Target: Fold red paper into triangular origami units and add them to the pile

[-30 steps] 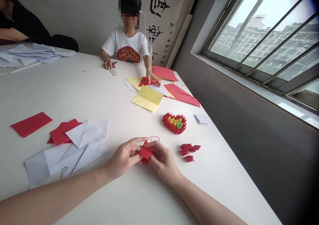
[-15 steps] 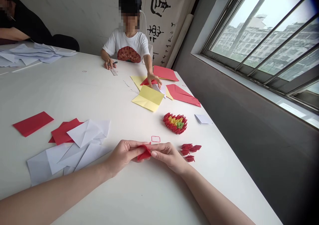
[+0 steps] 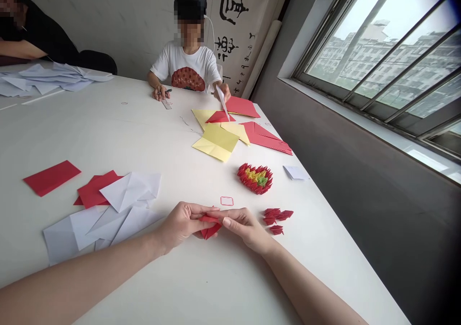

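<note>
A small folded piece of red paper [image 3: 209,230] is held low over the white table, in front of me. My left hand [image 3: 182,225] pinches it, thumb on the near face and fingers behind. My right hand [image 3: 248,226] closes on its right edge with thumb and index finger; part of the paper is covered by fingers. Just right of that hand lie several small red folded paper pieces [image 3: 275,214]. Beyond them sits a cluster of red, yellow and green folded paper [image 3: 255,178].
White sheets [image 3: 122,224] and red sheets [image 3: 95,190] lie at left, with another red rectangle [image 3: 52,177] beyond. Yellow paper [image 3: 216,141] and red paper [image 3: 266,137] are farther off. A person [image 3: 187,66] opposite holds white paper [image 3: 222,102]. Another person [image 3: 39,32] sits far left.
The red paper has tilted slightly in my fingers, showing more of its pointed near side. The person opposite has lifted a white paper from the pile and drawn it back.
</note>
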Tool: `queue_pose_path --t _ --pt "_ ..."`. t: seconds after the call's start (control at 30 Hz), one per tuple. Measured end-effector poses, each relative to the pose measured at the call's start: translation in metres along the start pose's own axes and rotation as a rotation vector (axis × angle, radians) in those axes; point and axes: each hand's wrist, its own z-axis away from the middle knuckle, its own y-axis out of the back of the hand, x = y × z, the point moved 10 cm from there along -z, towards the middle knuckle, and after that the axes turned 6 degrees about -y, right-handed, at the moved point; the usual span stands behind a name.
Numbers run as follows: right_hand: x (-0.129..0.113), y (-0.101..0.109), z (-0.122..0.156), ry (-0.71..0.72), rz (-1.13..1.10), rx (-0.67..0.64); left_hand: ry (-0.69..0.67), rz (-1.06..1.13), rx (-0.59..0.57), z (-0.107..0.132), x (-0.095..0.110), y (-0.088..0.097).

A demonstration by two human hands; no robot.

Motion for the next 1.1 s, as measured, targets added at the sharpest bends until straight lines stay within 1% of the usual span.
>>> queue_pose_path --t 0.17,0.53,0.67,0.9,1.1 --pt "-0.002 0.005 -0.001 -0.007 -0.038 0.025 0.009 -0.017 0.003 -0.001 -0.003 0.004" --pt "0.007 0.010 -0.004 -0.053 -0.057 0.110 -0.050 -0.037 -0.013 -0.001 0.001 -0.002" --pt "0.011 0.014 -0.005 -0.051 -0.049 0.185 -0.052 -0.025 -0.009 -0.001 0.002 -0.001" --pt "0.019 0.020 -0.005 -0.033 -0.065 0.317 0.002 -0.002 -0.035 0.001 0.002 -0.005" --pt "0.023 0.025 -0.002 -0.010 -0.105 0.422 -0.035 -0.026 -0.051 0.001 0.010 -0.008"
